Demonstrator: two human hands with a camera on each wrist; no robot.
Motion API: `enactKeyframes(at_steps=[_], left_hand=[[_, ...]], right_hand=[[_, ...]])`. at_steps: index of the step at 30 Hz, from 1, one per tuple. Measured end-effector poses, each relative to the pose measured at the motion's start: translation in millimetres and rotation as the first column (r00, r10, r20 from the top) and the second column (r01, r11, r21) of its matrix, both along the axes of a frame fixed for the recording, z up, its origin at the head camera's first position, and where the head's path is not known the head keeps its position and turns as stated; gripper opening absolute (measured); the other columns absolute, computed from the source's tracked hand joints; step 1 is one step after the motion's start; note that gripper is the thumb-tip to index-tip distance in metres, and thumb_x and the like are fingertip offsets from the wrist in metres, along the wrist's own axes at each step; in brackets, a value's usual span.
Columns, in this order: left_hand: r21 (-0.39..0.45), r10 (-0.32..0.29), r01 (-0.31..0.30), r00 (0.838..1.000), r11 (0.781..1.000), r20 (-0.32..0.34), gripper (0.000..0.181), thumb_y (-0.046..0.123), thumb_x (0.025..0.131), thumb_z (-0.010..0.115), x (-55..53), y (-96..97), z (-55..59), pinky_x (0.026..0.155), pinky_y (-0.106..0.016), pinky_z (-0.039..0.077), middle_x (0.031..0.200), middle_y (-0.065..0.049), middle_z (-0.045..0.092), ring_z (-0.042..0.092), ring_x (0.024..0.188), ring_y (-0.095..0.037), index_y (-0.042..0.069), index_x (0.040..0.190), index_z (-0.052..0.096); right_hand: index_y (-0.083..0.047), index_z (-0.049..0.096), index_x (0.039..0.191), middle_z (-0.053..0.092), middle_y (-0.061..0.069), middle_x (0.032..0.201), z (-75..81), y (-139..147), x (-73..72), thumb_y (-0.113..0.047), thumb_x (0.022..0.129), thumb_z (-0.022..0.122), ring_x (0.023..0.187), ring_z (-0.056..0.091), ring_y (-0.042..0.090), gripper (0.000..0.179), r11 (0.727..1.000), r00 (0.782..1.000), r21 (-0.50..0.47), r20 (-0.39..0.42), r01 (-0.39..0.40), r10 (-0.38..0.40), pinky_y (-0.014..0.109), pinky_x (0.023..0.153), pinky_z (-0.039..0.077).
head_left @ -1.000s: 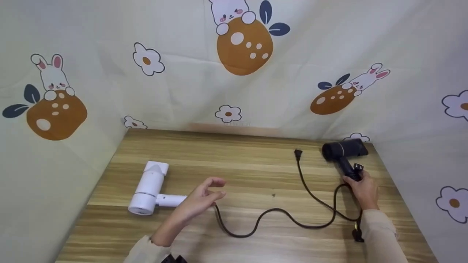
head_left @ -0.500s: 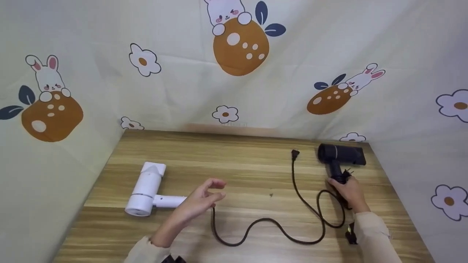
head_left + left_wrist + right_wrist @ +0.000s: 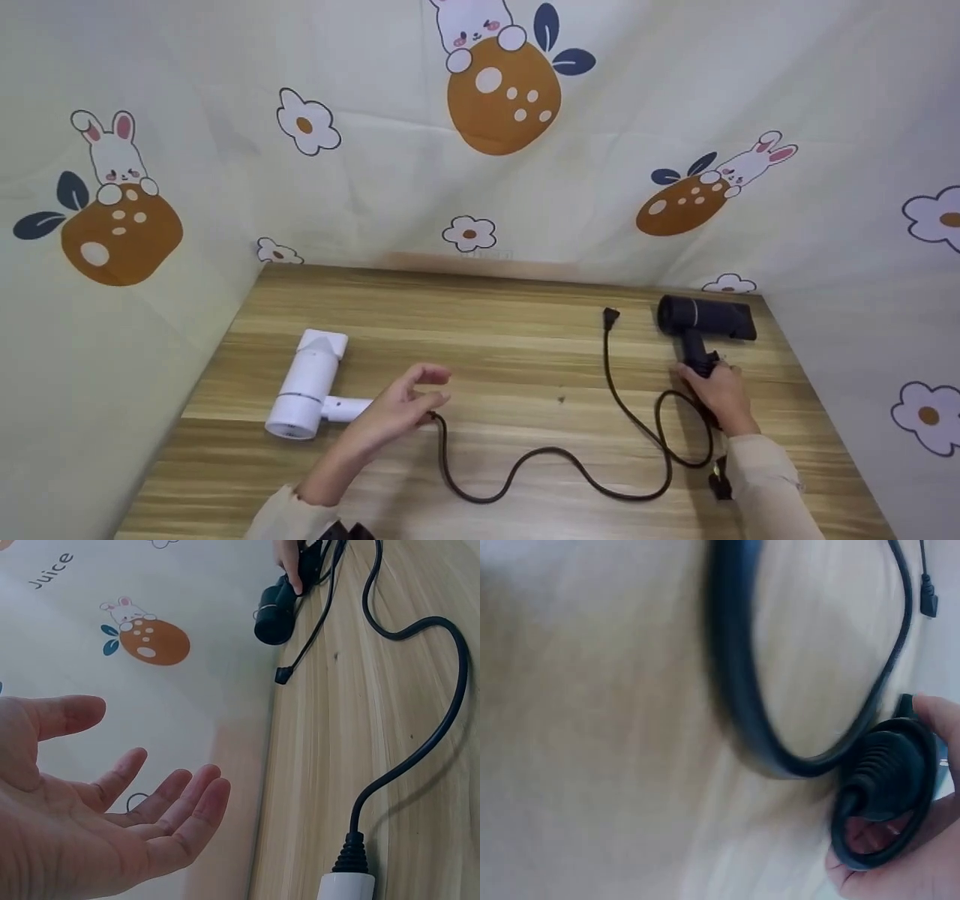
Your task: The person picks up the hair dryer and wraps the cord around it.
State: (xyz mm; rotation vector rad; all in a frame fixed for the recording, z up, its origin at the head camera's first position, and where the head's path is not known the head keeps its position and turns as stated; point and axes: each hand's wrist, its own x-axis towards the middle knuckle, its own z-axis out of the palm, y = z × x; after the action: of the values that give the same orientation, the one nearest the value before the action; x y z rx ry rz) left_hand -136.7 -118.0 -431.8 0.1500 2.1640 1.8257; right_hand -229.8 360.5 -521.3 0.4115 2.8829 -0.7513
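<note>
Right hand (image 3: 718, 391) wraps the handle of the black plastic hair dryer (image 3: 705, 318) at the far-right of the light wood-grain tabletop (image 3: 525, 352). Barrel sits at 12 o'clock from the knuckles, lying crosswise 9-to-3; handle runs back toward 6. Left hand (image 3: 405, 405) hovers loosely spread, fingers relaxed, holding nothing, just by the white plastic hair dryer (image 3: 307, 386), which lies at its 9 o'clock, handle pointing 3 toward the palm, barrel running 12-to-6. So each hand has its own dryer nearest. The black power cord (image 3: 555, 457) snakes between them from the white handle, ending in the plug (image 3: 610, 318). Left wrist cam shows the cord's strain relief entering the white handle (image 3: 346, 886), hidden under the hand in head view; right wrist cam shows fingers (image 3: 937, 720) round the black handle's butt, blurry otherwise.
</note>
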Motion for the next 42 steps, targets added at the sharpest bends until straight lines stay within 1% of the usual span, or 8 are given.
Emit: enactKeyframes(at_steps=[5, 10, 19, 24, 28, 32, 36, 42], left_hand=[[-0.036, 0.023, -0.023, 0.999, 0.999, -0.024, 0.041, 0.016, 0.090, 0.056, -0.3, -7.8, -2.5, 0.076, -0.029, 0.047, 0.126, -0.020, 0.048, 0.057, 0.095, -0.022, -0.004, 0.124, 0.046], [-0.078, 0.067, -0.071, 0.997, 0.994, -0.045, 0.039, 0.017, 0.090, 0.057, -0.9, -12.1, -4.5, 0.081, -0.034, 0.047, 0.125, -0.019, 0.050, 0.056, 0.102, -0.029, -0.001, 0.124, 0.048], [-0.194, 0.160, -0.193, 0.972, 0.962, -0.171, 0.046, 0.011, 0.089, 0.057, -7.2, -23.7, -9.4, 0.099, -0.051, 0.038, 0.129, -0.020, 0.052, 0.045, 0.119, -0.038, 0.001, 0.132, 0.046], [-0.361, 0.187, -0.288, 0.939, 0.887, -0.290, 0.056, 0.015, 0.088, 0.060, -14.7, -41.7, -14.5, 0.104, -0.056, 0.032, 0.132, -0.025, 0.048, 0.040, 0.125, -0.043, -0.002, 0.137, 0.039], [-0.539, 0.210, -0.354, 0.927, 0.764, -0.311, 0.067, 0.026, 0.088, 0.061, -20.4, -60.0, -19.7, 0.103, -0.060, 0.028, 0.137, -0.027, 0.042, 0.035, 0.126, -0.048, -0.002, 0.141, 0.032], [-0.659, 0.233, -0.349, 0.937, 0.666, -0.260, 0.078, 0.034, 0.086, 0.060, -24.4, -78.8, -29.2, 0.099, -0.068, 0.021, 0.142, -0.032, 0.027, 0.023, 0.128, -0.055, -0.001, 0.145, 0.021], [-0.705, 0.275, -0.317, 0.945, 0.635, -0.178, 0.088, 0.035, 0.086, 0.060, -24.9, -95.7, -40.6, 0.097, -0.071, 0.016, 0.144, -0.037, 0.016, 0.017, 0.128, -0.057, -0.002, 0.147, 0.008], [-0.710, 0.320, -0.306, 0.940, 0.634, -0.119, 0.098, 0.043, 0.085, 0.060, -25.1, -113.4, -55.9, 0.093, -0.070, 0.021, 0.136, -0.039, 0.020, 0.022, 0.121, -0.059, -0.007, 0.144, 0.000]], right_hand=[[0.024, 0.018, 0.134, 0.013, 0.049, 0.133, 12.0, -13.7, 1.1, -0.050, 0.090, 0.048, 0.119, 0.019, 0.061, 0.091, 0.999, 1.000, 0.045, -0.014, -0.010, 0.011, 0.065, 0.095, 0.026], [0.013, 0.019, 0.140, 0.014, 0.040, 0.141, 24.0, -42.9, 5.0, -0.034, 0.092, 0.051, 0.127, 0.014, 0.057, 0.075, 0.993, 0.983, 0.068, -0.156, -0.092, 0.101, 0.066, 0.101, 0.017], [0.003, 0.034, 0.138, 0.028, 0.028, 0.143, 36.6, -100.5, 24.4, -0.031, 0.090, 0.060, 0.131, 0.024, 0.047, 0.064, 0.938, 0.846, 0.099, -0.409, -0.333, 0.343, 0.063, 0.102, 0.022], [-0.005, 0.033, 0.142, 0.031, 0.023, 0.145, 42.0, -121.3, 39.5, -0.041, 0.089, 0.058, 0.132, 0.026, 0.044, 0.068, 0.900, 0.800, 0.141, -0.417, -0.413, 0.433, 0.063, 0.102, 0.024], [-0.005, 0.038, 0.140, 0.038, 0.023, 0.141, 41.0, -132.7, 49.4, -0.039, 0.086, 0.064, 0.128, 0.035, 0.043, 0.069, 0.862, 0.732, 0.225, -0.457, -0.454, 0.505, 0.060, 0.104, 0.025], [-0.004, 0.045, 0.136, 0.044, 0.022, 0.136, 38.3, -140.2, 57.1, -0.037, 0.083, 0.068, 0.123, 0.041, 0.041, 0.066, 0.837, 0.686, 0.278, -0.481, -0.471, 0.546, 0.060, 0.104, 0.028], [-0.005, 0.045, 0.135, 0.046, 0.021, 0.135, 37.6, -146.9, 63.2, -0.039, 0.082, 0.068, 0.121, 0.043, 0.041, 0.068, 0.824, 0.680, 0.284, -0.466, -0.491, 0.566, 0.061, 0.104, 0.026], [-0.006, 0.047, 0.134, 0.049, 0.019, 0.132, 38.3, -154.0, 70.0, -0.038, 0.080, 0.070, 0.117, 0.046, 0.041, 0.066, 0.810, 0.669, 0.304, -0.457, -0.502, 0.586, 0.063, 0.103, 0.027]])
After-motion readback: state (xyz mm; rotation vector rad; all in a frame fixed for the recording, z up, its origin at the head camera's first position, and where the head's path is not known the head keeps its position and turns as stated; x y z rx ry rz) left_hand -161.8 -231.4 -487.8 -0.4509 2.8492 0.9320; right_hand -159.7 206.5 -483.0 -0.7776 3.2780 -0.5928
